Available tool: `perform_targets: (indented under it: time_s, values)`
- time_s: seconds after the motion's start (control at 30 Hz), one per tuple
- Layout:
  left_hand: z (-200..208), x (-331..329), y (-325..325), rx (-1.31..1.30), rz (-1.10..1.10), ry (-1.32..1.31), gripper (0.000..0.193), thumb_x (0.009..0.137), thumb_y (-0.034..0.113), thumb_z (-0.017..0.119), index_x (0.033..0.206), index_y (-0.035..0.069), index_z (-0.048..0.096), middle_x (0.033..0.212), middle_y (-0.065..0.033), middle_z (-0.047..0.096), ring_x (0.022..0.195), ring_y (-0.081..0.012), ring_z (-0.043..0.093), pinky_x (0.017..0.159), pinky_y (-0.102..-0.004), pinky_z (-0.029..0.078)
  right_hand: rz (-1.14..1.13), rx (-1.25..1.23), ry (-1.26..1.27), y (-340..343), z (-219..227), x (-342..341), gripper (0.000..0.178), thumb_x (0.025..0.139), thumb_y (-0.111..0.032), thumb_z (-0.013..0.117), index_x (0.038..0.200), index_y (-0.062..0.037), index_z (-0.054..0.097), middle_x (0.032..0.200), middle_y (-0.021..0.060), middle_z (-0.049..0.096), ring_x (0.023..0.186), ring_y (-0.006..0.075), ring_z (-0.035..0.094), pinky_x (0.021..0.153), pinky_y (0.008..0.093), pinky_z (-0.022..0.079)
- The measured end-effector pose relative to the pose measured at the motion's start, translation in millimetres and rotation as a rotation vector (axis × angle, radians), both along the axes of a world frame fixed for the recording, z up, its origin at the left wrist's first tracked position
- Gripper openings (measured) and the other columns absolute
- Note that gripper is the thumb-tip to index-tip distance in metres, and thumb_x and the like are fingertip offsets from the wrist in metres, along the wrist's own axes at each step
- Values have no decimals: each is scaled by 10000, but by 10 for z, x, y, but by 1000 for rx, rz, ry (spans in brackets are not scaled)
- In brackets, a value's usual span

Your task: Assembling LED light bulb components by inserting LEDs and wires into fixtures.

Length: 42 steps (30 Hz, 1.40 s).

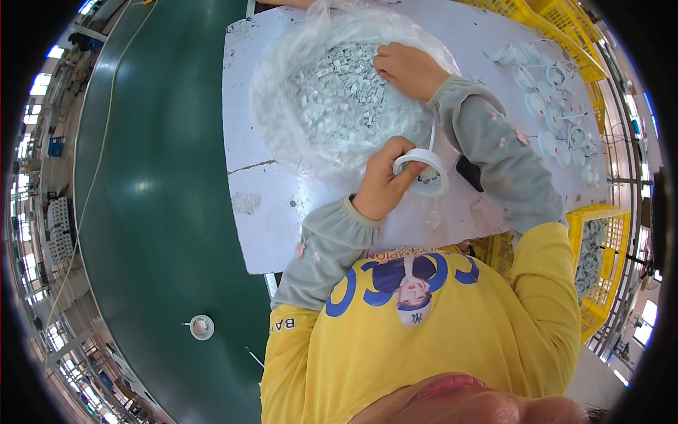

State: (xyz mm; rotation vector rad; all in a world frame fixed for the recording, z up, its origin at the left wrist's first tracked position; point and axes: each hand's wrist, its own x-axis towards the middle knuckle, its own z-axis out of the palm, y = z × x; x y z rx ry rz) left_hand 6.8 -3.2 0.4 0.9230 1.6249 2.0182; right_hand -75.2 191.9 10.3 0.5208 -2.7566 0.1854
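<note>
I see my left hand gripping a white round lamp housing near the table's edge, ring face-up; my right hand, fingers curled, digs in the bag of small white parts just beyond it.
</note>
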Motion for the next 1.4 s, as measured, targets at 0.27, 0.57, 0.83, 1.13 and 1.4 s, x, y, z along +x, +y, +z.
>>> perform_targets:
  time_s: [0.27, 0.57, 0.83, 1.13, 1.4]
  values:
    - [-148, 11, -32, 101, 32, 9, 159, 788, -70, 503, 929, 3, 506, 834, -59, 587, 764, -100, 561, 692, -229, 446, -25, -492, -60, -93, 259, 285, 89, 860, -118, 495, 897, -39, 511, 817, 66, 545, 750, 189, 526, 689, 283, 433]
    - [-49, 39, -23, 114, 9, -72, 132, 811, -10, 543, 940, 2, 525, 847, -29, 575, 779, -83, 539, 691, -219, 435, -119, -1197, -485, -44, 335, 663, 193, 907, -173, 477, 1004, -24, 550, 776, 9, 561, 658, 53, 517, 588, 195, 436]
    - [-79, 43, -14, 62, 40, -73, 119, 829, 40, 568, 933, 2, 524, 838, -26, 561, 734, -71, 524, 654, -208, 428, -62, -1545, -622, -115, 479, 1014, 204, 888, -179, 505, 987, -20, 585, 868, 65, 613, 769, 109, 609, 680, 204, 505]
    - [-54, 46, -10, 47, 10, -128, 145, 845, 83, 565, 948, -4, 513, 826, -22, 559, 744, -65, 517, 654, -206, 424, -17, -1577, -571, -208, 440, 1019, 165, 889, -111, 483, 1006, -18, 555, 939, 80, 614, 896, 144, 604, 762, 216, 499]
    - [-43, 48, -7, 67, 9, -144, 150, 841, 77, 567, 948, -11, 511, 817, -25, 557, 730, -69, 524, 646, -208, 426, 35, -1577, -487, -284, 456, 1070, 214, 867, -37, 475, 1072, -16, 532, 960, 82, 604, 886, 154, 607, 751, 219, 498]
